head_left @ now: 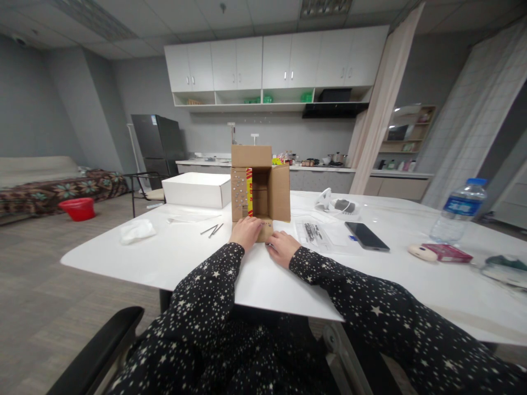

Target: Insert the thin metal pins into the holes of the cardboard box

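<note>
An upright cardboard box (281, 192) stands at the middle of the white table, its opening toward me and its flaps spread. Yellow-and-red tape (249, 189) runs down beside the opening, and small pale spots dot the left flap. My left hand (246, 233) lies on the lower front flap (264, 232), its fingers stretched out over the cardboard. Close to that flap's right edge, my right hand (283, 248) rests with curled fingers. A small dark bit shows at its fingertips, too small to name. To the left lie several thin metal rods (212, 230), resembling long nails.
A white box (197, 190) and a crumpled tissue (138, 231) are on the left. Rightward lie a clear plastic bag with dark pieces (313, 233), a phone (366, 236), a white device with a cable (325, 199), a pink box (452, 253) and a water bottle (458, 211).
</note>
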`<state>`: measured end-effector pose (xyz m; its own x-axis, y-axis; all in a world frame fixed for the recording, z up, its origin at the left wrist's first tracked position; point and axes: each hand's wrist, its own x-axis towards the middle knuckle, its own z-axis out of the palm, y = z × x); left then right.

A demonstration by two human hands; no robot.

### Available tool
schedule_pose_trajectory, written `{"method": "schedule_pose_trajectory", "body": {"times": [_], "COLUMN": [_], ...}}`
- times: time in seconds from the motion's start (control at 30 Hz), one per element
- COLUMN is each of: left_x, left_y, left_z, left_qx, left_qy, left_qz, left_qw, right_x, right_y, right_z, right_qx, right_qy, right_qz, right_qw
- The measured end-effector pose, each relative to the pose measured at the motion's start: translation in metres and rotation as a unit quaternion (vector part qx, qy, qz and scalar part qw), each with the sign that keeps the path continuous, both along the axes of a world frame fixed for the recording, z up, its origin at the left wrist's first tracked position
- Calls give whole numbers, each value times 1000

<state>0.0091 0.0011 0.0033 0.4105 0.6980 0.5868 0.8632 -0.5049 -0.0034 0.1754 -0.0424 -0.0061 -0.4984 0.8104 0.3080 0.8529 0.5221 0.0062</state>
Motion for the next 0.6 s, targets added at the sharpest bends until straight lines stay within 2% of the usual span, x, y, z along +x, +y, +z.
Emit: {"method": "schedule_pose_trajectory", "body": {"times": [0.3,0.6], "left_x": [1,4], "left_y": [-1,-2], "left_z": [-1,0], "left_qx": [5,13], "left_qy": [11,3], "left_qz": [-13,18], "left_qw": [1000,1000], "right_x": [0,0], "right_y": [-2,-1], "right_z": [4,3], "right_qx": [1,-1], "right_qy": [-11,-9], "right_qz": [-2,0], "right_qw": [1000,1000]}}
